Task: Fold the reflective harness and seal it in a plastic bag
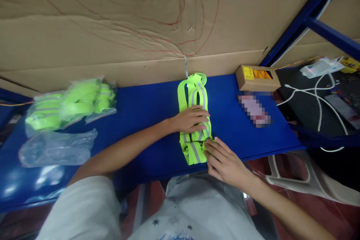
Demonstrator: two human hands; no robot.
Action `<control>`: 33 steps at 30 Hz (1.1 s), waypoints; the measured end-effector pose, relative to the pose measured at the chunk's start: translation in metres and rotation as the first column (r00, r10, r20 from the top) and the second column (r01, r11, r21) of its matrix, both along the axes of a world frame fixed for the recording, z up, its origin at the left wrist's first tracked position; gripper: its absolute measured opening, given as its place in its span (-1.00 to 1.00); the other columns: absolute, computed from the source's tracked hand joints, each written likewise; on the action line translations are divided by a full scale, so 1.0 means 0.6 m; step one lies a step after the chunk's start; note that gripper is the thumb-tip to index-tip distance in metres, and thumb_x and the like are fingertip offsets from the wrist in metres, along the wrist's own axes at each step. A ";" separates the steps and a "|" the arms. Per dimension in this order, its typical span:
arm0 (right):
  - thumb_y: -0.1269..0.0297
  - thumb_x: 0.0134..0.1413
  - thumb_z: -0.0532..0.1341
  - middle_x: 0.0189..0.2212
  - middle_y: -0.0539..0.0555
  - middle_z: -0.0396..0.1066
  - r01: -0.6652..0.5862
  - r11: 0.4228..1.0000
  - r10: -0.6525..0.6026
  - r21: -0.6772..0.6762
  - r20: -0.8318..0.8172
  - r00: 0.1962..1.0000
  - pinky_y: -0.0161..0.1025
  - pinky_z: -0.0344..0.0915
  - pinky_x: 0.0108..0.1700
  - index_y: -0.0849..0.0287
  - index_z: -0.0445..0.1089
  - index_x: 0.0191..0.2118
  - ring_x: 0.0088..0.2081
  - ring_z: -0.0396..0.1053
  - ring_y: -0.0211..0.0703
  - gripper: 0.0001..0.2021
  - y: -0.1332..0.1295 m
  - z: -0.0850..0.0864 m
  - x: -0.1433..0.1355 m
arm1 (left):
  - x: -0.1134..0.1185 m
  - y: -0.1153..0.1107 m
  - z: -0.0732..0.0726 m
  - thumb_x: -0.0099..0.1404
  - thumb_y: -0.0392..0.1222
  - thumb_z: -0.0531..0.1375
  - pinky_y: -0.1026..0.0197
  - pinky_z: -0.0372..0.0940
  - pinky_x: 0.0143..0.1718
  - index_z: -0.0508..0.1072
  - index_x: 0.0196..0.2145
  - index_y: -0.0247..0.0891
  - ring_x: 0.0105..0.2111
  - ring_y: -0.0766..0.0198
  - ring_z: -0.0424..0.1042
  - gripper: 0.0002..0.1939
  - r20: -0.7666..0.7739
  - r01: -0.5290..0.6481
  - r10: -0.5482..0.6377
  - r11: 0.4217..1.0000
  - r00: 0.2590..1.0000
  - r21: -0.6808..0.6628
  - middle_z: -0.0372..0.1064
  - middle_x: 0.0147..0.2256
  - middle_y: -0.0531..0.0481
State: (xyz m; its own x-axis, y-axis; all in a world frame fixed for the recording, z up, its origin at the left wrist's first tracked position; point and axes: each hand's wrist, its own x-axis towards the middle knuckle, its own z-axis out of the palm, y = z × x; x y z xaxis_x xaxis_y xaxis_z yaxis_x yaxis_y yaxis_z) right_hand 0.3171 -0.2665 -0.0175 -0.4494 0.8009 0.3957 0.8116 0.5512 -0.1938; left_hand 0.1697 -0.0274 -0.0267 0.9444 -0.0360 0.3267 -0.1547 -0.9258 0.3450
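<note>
A fluorescent yellow-green reflective strap vest (194,146) with grey stripes lies folded lengthwise on the blue table (152,108). Its looped straps reach toward the cardboard wall. My left hand (191,119) rests palm down across the middle of the vest, fingers stretched out flat. At the vest's near right corner, my right hand (225,161) has its fingers bent over the folded edge, gripping it; the fingertips are partly hidden. Between my hands, the near end of the straps is bunched in folds.
Several clear bags with yellow-green vests (78,101) lie at the left, behind a flat clear plastic bag (59,148). On the right are an open-topped cardboard box (257,78) and a blurred-out pinkish object (255,110). White cables (317,108) and a chair (303,176) are farther right.
</note>
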 end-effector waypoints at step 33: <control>-0.19 0.19 0.33 -0.04 0.23 0.50 0.161 0.982 -0.182 0.100 0.259 0.948 0.16 0.21 0.14 0.14 0.38 0.28 0.04 0.32 0.21 -0.32 -0.014 -0.011 -0.096 | -0.002 0.007 0.001 0.43 -0.29 0.06 -0.09 0.27 0.16 0.56 -0.12 -0.24 0.03 0.00 0.35 -0.74 0.065 -0.137 0.128 0.979 0.990 0.148 0.38 0.01 -0.23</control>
